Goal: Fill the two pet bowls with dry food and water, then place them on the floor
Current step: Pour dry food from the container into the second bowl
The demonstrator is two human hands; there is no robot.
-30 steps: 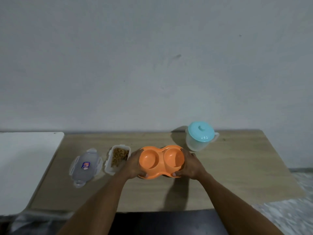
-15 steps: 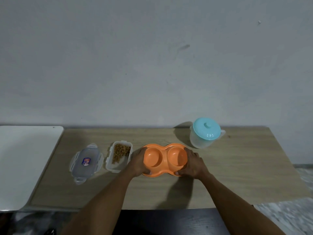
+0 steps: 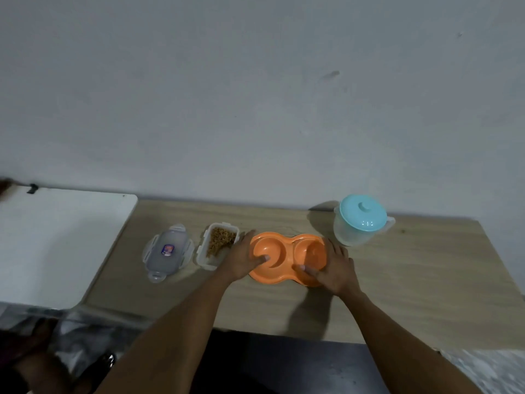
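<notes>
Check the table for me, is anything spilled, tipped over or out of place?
Nothing stands out. The orange double bowl sits flat and empty between both hands, the food container is open with its lid laid beside it, and the lidded pitcher stands upright. No spills show.

Both hands (image 3: 241,258) (image 3: 336,270) gripping orange double bowl (image 3: 287,255)

I've got one view only, head-mounted, wide-angle, looking forward and down from above the near edge of the surface (image 3: 426,280). It faces a bare wall (image 3: 255,95), which fills the upper half. Both forearms reach in from the bottom, close to the lens.
</notes>
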